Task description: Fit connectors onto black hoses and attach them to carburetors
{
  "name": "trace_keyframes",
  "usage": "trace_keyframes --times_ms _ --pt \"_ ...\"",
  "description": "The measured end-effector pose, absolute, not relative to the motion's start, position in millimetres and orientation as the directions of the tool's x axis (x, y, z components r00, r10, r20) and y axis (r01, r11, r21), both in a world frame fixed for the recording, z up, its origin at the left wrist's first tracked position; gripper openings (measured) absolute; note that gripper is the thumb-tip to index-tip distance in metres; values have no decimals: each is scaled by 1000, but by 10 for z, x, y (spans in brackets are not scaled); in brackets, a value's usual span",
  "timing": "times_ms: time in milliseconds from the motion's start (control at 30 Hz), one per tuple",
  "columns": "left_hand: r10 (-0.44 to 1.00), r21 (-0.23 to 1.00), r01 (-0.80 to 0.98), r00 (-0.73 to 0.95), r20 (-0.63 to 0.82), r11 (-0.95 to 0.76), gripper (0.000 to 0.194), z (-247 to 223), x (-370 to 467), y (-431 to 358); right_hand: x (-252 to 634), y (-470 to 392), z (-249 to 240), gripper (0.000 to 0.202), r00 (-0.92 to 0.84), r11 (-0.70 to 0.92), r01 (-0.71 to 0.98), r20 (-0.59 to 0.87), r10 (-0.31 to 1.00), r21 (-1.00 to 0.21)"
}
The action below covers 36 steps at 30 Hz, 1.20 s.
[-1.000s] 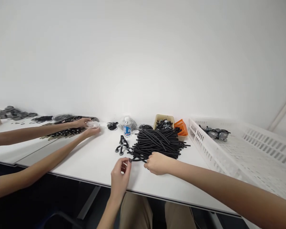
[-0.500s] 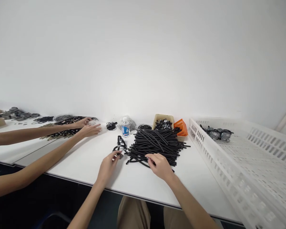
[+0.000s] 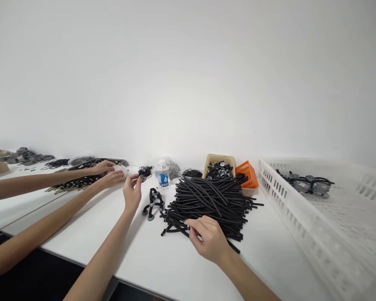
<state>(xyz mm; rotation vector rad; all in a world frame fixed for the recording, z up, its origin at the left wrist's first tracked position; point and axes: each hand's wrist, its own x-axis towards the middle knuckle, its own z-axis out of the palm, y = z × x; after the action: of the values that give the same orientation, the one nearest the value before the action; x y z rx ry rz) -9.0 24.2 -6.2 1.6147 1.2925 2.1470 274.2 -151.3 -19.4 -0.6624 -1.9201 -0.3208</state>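
My left hand is at the small clump of black cords or rings, thumb and fingertips drawn together; what they hold, if anything, is hidden. My right hand makes a pinch over the near left side of a large pile of black tubes. Something small, dark and shiny shows at its fingertips, too small to name. Between the hands, a frame of short black tubes and grey joints rests on the table, with neither hand touching it.
A water bottle stands behind the frame. A beige bin of black parts and an orange basket are behind the tubes. At right is a white crate with grey-and-black assemblies. A co-worker's hands handle a clear bag at left.
My left hand has left the tube frame and moved up and left to the small black clump. My right hand keeps its pinch near the tubes. The view has shifted slightly.
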Motion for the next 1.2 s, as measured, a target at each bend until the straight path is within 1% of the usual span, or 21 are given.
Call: trace_keyframes --times_ms 67,133,300,667,1200 --pt "602 683 395 -323 730 -615 31 -112 -119 186 2734 -1531 -226 21 -338 825 560 886 318 -82" --pt "617 671 415 -278 736 -614 30 -118 -131 125 2724 -1539 -250 21 -359 831 547 869 341 -100" --pt "615 659 418 -255 746 -626 28 -76 -101 56 2702 -1559 -286 20 -382 830 536 832 402 -154" --pt "669 655 418 -137 730 -629 24 -141 -31 39 2697 -1566 -330 21 -385 821 523 795 468 -230" --pt "701 665 421 -90 707 -617 24 -166 0 20 2698 -1569 -381 22 -415 820 512 761 498 -258"
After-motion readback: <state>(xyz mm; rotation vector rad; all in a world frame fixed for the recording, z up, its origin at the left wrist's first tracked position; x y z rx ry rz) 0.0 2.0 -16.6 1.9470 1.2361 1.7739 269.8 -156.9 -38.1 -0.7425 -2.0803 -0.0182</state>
